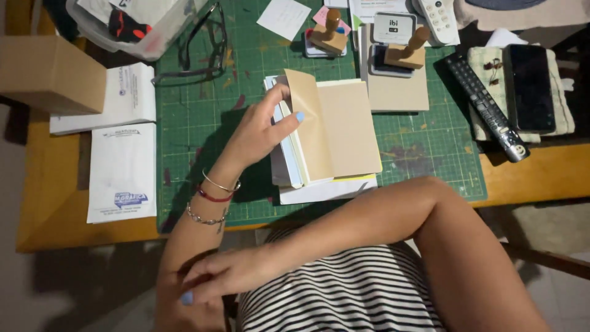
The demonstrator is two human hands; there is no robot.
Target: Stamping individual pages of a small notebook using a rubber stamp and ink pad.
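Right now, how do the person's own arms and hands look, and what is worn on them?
Both arms are bare, with no sleeves in view. The left hand has light blue painted nails. Its wrist carries a thin metal bangle, a red cord bracelet and a silver chain bracelet. The right hand has the same light blue nails and no ring or bracelet that I can see.

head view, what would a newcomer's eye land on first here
First, the left hand at the centre of the green cutting mat, its fingers lifting the tan cover of a small booklet on top of a paper stack. Next, the right hand crosses low over the left forearm, above a striped top. Two wooden stamps stand at the mat's far edge.
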